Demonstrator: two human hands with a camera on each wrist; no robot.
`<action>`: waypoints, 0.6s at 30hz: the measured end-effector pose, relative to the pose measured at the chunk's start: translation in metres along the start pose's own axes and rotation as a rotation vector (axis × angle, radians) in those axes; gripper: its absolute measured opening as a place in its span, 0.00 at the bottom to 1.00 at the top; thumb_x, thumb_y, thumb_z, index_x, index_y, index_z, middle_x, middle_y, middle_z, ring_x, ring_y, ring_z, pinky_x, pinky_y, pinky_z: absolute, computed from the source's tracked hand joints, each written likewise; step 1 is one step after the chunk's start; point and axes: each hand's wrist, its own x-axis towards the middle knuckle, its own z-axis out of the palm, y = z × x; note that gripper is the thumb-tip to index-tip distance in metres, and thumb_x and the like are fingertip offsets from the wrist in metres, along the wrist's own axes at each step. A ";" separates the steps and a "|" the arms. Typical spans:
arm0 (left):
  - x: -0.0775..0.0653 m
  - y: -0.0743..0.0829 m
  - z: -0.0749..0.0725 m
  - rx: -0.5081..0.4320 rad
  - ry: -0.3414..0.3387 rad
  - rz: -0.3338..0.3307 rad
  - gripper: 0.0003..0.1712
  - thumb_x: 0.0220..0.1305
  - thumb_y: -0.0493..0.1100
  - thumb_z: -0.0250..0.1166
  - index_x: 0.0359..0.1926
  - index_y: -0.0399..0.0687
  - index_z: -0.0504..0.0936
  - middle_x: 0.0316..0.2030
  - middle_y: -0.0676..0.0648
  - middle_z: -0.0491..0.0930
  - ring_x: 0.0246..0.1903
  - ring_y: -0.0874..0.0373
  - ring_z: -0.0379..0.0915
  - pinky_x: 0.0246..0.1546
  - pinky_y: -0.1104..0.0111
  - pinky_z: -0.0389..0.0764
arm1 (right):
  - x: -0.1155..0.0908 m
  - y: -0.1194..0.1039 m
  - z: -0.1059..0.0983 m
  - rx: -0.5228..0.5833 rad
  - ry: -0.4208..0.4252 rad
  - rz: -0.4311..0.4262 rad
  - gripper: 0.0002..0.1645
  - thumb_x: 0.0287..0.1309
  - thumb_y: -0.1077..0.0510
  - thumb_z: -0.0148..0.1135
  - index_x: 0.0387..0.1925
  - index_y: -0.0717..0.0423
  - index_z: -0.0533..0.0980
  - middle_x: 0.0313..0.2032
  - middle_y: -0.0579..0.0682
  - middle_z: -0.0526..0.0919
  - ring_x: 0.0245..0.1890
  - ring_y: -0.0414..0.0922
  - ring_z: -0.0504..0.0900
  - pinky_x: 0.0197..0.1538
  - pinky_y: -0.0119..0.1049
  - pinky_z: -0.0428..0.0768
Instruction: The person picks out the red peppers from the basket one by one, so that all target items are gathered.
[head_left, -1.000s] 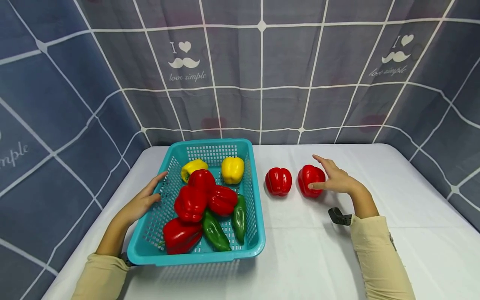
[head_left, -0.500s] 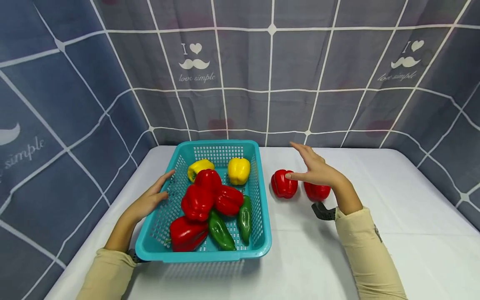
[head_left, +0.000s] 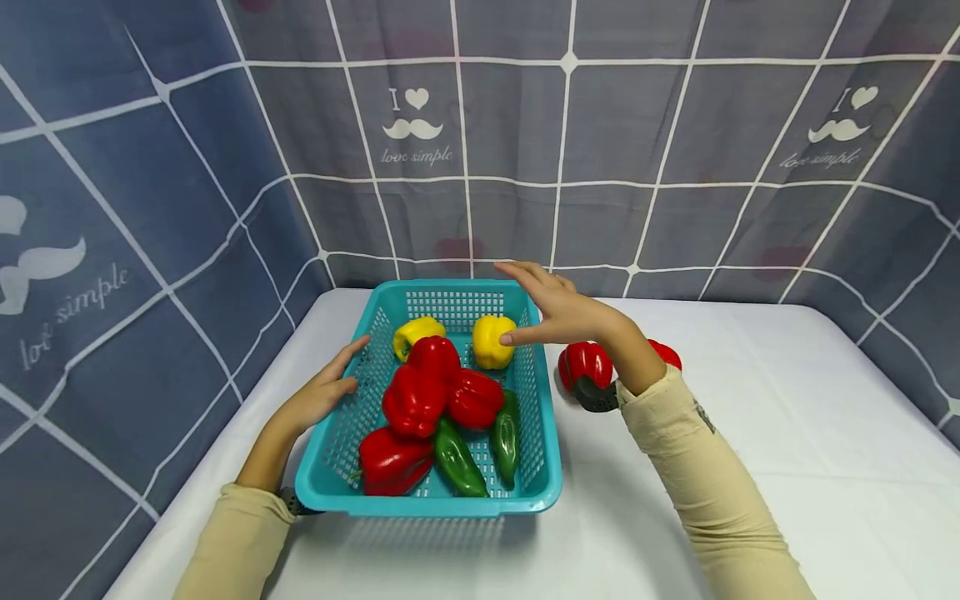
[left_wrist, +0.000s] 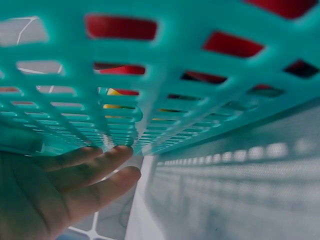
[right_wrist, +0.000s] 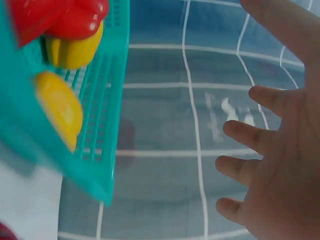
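Observation:
A turquoise plastic basket [head_left: 552, 442] holds several red bell peppers [head_left: 414, 402], two yellow bell peppers [head_left: 491, 346] and two long green peppers [head_left: 459, 458]. My left hand [head_left: 318, 402] is at the basket's left side, thumb and forefinger by the rim. In the left wrist view its fingers [left_wrist: 102, 195] stretch out straight beside the slotted wall. With fingers spread and nothing held, my right hand [head_left: 566, 315] hovers over the basket's back right rim, its thumb in front of a yellow pepper. In the right wrist view its palm [right_wrist: 285, 190] faces the basket.
Two red bell peppers lie on the white table [head_left: 750, 417] right of the basket: one [head_left: 585, 363] close by, the other [head_left: 666, 354] mostly hidden behind my right forearm. A dark checked curtain [head_left: 510, 125] surrounds the table at the back and sides.
My right hand has moved left, from beside the outer red pepper to above the basket's right rim. The left hand stays by the basket. The head view has shifted slightly.

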 end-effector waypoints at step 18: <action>0.001 -0.001 0.000 -0.036 0.002 0.002 0.41 0.54 0.31 0.42 0.70 0.35 0.38 0.69 0.32 0.35 0.65 0.37 0.37 0.59 0.41 0.48 | 0.043 -0.040 0.041 -0.038 -0.159 -0.082 0.56 0.45 0.40 0.63 0.70 0.43 0.44 0.70 0.50 0.46 0.69 0.50 0.46 0.64 0.60 0.43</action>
